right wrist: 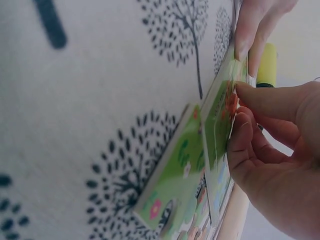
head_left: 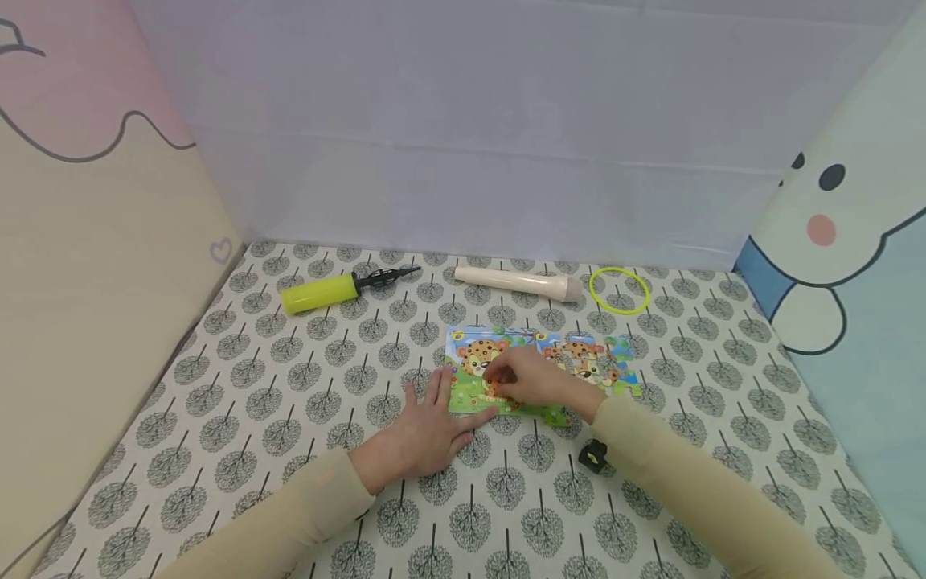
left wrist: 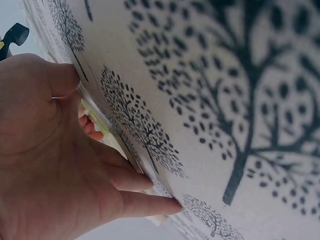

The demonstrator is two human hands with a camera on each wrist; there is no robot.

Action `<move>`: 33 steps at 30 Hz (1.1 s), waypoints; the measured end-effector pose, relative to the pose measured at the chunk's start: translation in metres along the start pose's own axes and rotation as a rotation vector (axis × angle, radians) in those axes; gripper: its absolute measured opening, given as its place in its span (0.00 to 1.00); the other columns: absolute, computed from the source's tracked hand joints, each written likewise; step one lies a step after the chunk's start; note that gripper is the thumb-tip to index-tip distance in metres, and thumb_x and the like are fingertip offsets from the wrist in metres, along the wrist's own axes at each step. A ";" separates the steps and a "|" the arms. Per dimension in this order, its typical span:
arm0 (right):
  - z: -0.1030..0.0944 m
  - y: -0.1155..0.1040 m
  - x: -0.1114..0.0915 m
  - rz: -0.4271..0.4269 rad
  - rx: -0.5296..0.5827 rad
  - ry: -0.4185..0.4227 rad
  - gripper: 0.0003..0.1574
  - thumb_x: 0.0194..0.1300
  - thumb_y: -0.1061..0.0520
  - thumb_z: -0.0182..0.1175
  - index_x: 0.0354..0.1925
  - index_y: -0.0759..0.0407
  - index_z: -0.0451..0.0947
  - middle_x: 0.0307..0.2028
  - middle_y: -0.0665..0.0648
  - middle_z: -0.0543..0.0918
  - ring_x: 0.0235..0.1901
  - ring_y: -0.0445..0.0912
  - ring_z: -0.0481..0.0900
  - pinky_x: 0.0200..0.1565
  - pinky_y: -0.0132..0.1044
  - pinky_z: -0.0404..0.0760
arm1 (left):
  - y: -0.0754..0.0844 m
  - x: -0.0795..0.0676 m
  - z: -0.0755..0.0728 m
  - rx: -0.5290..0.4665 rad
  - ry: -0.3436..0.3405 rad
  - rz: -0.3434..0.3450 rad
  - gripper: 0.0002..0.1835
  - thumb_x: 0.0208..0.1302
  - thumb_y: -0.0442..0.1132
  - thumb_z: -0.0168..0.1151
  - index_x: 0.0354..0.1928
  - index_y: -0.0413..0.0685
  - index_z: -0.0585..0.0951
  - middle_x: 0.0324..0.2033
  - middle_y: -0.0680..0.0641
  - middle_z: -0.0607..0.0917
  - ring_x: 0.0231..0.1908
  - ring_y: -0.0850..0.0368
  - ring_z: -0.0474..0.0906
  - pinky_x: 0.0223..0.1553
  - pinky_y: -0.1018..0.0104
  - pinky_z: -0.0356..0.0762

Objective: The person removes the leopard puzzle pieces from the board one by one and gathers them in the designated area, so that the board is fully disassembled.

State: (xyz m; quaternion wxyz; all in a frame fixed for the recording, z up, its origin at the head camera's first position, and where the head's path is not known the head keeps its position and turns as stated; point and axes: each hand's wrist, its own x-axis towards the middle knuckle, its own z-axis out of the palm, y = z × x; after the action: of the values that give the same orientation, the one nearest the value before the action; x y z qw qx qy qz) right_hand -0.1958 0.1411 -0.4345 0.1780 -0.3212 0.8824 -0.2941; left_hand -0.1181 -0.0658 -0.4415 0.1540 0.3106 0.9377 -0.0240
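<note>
A leopard jigsaw board (head_left: 463,398) lies flat on the patterned cloth. My left hand (head_left: 423,434) rests at its lower left corner, fingers spread and fairly straight, touching the edge; the left wrist view shows the palm side (left wrist: 55,165). Over the board's middle, my right hand (head_left: 531,376) has thumb and fingers bent together. In the right wrist view, the right hand (right wrist: 280,130) pinches a small orange puzzle piece (right wrist: 231,105) at the board's surface; the fingers hide most of it. Joined puzzle pieces (head_left: 618,374) with another leopard lie on the right, partly under the board.
Behind the board lie a yellow hand pump (head_left: 321,293) with a black nozzle, a white microphone-shaped stick (head_left: 514,281) and a yellow ring (head_left: 593,291). A black wrist camera (head_left: 593,456) hangs below the right sleeve. Fabric walls (head_left: 463,161) enclose the cloth-covered surface (head_left: 304,418).
</note>
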 end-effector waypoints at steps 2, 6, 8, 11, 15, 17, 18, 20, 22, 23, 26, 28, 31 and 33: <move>0.002 0.001 0.001 0.011 -0.007 0.001 0.15 0.56 0.65 0.67 0.45 0.62 0.83 0.37 0.52 0.85 0.35 0.40 0.80 0.40 0.30 0.80 | 0.000 0.000 0.000 -0.004 0.002 0.004 0.27 0.74 0.59 0.35 0.72 0.84 0.48 0.68 0.24 0.41 0.68 0.29 0.37 0.57 0.25 0.49; 0.004 0.003 0.002 0.015 -0.015 -0.001 0.16 0.56 0.65 0.68 0.45 0.60 0.83 0.37 0.50 0.84 0.35 0.41 0.80 0.40 0.32 0.80 | 0.000 0.000 0.001 -0.003 0.003 0.009 0.26 0.74 0.59 0.35 0.71 0.85 0.48 0.68 0.24 0.40 0.68 0.29 0.36 0.57 0.25 0.49; 0.004 0.003 0.002 0.012 -0.019 -0.006 0.17 0.55 0.65 0.68 0.46 0.60 0.83 0.37 0.50 0.84 0.35 0.41 0.79 0.40 0.33 0.79 | -0.001 0.000 0.001 0.006 0.002 0.012 0.26 0.74 0.59 0.34 0.71 0.86 0.47 0.68 0.24 0.40 0.68 0.29 0.36 0.57 0.25 0.49; 0.003 0.002 0.002 0.012 -0.020 -0.016 0.18 0.56 0.65 0.68 0.47 0.59 0.83 0.37 0.49 0.84 0.35 0.40 0.79 0.39 0.33 0.79 | -0.002 0.000 0.001 0.016 0.002 0.020 0.26 0.74 0.59 0.34 0.71 0.86 0.46 0.68 0.23 0.40 0.68 0.28 0.36 0.57 0.26 0.49; 0.003 0.003 0.003 0.016 -0.008 -0.025 0.18 0.56 0.64 0.68 0.47 0.60 0.83 0.36 0.48 0.83 0.35 0.40 0.78 0.39 0.33 0.79 | -0.002 -0.002 0.000 0.018 0.005 0.030 0.26 0.74 0.59 0.34 0.71 0.86 0.46 0.68 0.23 0.40 0.68 0.28 0.36 0.57 0.25 0.49; 0.002 0.004 0.003 0.022 0.006 -0.032 0.17 0.56 0.64 0.68 0.46 0.60 0.82 0.35 0.48 0.83 0.35 0.40 0.78 0.40 0.32 0.79 | -0.002 -0.002 0.000 0.017 0.003 0.030 0.26 0.74 0.59 0.34 0.71 0.86 0.46 0.68 0.23 0.40 0.68 0.28 0.36 0.57 0.25 0.49; 0.002 0.005 0.003 0.025 0.014 -0.035 0.17 0.56 0.65 0.68 0.46 0.60 0.82 0.35 0.48 0.82 0.35 0.40 0.78 0.40 0.32 0.79 | -0.002 -0.002 0.000 0.013 0.003 0.030 0.26 0.74 0.59 0.34 0.71 0.86 0.47 0.68 0.23 0.40 0.68 0.29 0.36 0.57 0.25 0.49; 0.001 0.006 0.003 0.025 0.035 -0.042 0.16 0.55 0.65 0.68 0.45 0.60 0.82 0.35 0.48 0.82 0.35 0.40 0.78 0.40 0.32 0.79 | -0.001 -0.001 0.000 0.008 -0.001 0.029 0.26 0.74 0.59 0.35 0.71 0.86 0.47 0.68 0.24 0.40 0.68 0.29 0.36 0.57 0.25 0.48; 0.001 0.007 0.003 0.021 0.052 -0.047 0.16 0.55 0.65 0.68 0.45 0.60 0.82 0.35 0.48 0.82 0.35 0.40 0.78 0.41 0.33 0.79 | -0.001 -0.001 0.000 0.007 -0.002 0.028 0.26 0.74 0.59 0.35 0.71 0.87 0.47 0.68 0.24 0.40 0.68 0.29 0.36 0.57 0.25 0.48; 0.001 0.008 0.003 0.019 0.061 -0.050 0.16 0.56 0.65 0.68 0.45 0.60 0.82 0.35 0.48 0.82 0.35 0.40 0.78 0.41 0.33 0.79 | -0.001 -0.001 0.000 0.005 -0.002 0.029 0.26 0.74 0.58 0.35 0.71 0.87 0.47 0.68 0.24 0.41 0.68 0.29 0.36 0.57 0.25 0.48; 0.001 0.009 0.003 0.005 0.088 -0.057 0.17 0.56 0.65 0.67 0.47 0.62 0.81 0.37 0.49 0.82 0.36 0.41 0.79 0.42 0.34 0.80 | 0.000 -0.001 -0.001 0.010 -0.007 0.025 0.26 0.74 0.59 0.35 0.71 0.87 0.46 0.68 0.24 0.40 0.68 0.29 0.35 0.57 0.25 0.48; 0.001 0.011 0.003 0.002 0.111 -0.061 0.18 0.57 0.65 0.67 0.48 0.64 0.80 0.37 0.49 0.82 0.37 0.41 0.79 0.42 0.34 0.80 | 0.000 -0.001 -0.001 0.014 -0.010 0.021 0.26 0.74 0.59 0.35 0.71 0.87 0.46 0.68 0.24 0.40 0.68 0.29 0.34 0.57 0.25 0.48; 0.001 0.012 0.004 -0.018 0.133 -0.064 0.18 0.58 0.66 0.66 0.48 0.67 0.79 0.37 0.51 0.82 0.36 0.41 0.79 0.41 0.34 0.81 | 0.000 -0.001 -0.001 0.020 -0.011 0.018 0.26 0.74 0.59 0.35 0.70 0.87 0.46 0.68 0.24 0.39 0.68 0.30 0.34 0.58 0.26 0.48; 0.001 0.013 0.004 -0.020 0.141 -0.065 0.18 0.58 0.65 0.66 0.48 0.67 0.79 0.37 0.51 0.82 0.36 0.41 0.79 0.42 0.34 0.80 | 0.000 -0.001 0.000 0.026 -0.008 0.018 0.26 0.74 0.59 0.35 0.70 0.87 0.46 0.69 0.24 0.40 0.68 0.30 0.34 0.58 0.26 0.48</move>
State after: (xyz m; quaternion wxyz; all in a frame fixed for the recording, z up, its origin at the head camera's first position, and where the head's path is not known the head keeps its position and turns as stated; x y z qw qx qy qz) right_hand -0.2034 0.1460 -0.4440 0.2256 -0.3262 0.8500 -0.3465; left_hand -0.1176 -0.0663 -0.4410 0.1539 0.3207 0.9339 -0.0360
